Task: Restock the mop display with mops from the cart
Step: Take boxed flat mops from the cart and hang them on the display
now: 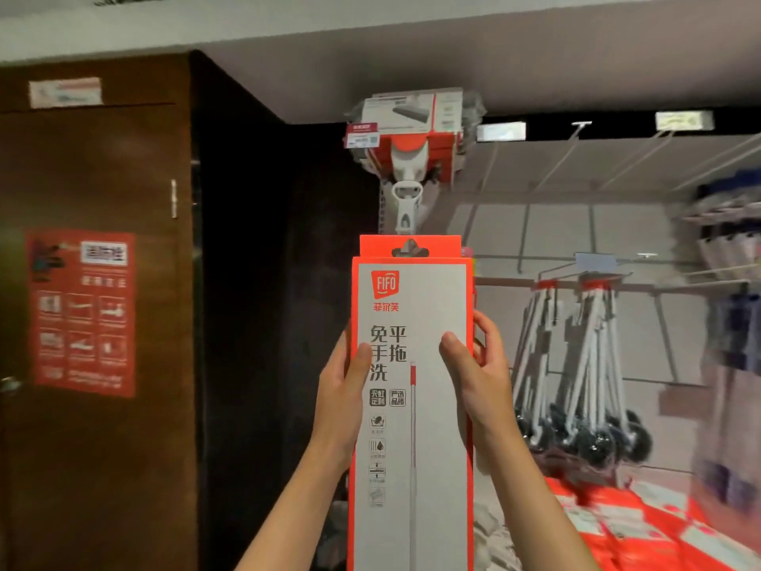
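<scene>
mop box (pixel 412 405), long and upright, sits centred in the head view below the hanging display mop (pixel 405 175). left hand (pixel 344 389) and right hand (pixel 479 377) grip its side edges, thumbs across the front. it looks light, stiff cardboard with a smooth, slippery face; gripping near the middle should steady it toward the hang hole (pixel 409 250).

A wall display panel (pixel 556 224) with metal hooks (pixel 576 158) carries the stock: a boxed mop (pixel 412 129) hangs far up, grey-handled mops (pixel 576 364) (black round ends) hang right, and red boxes (pixel 617 525) lie stacked near right.
</scene>
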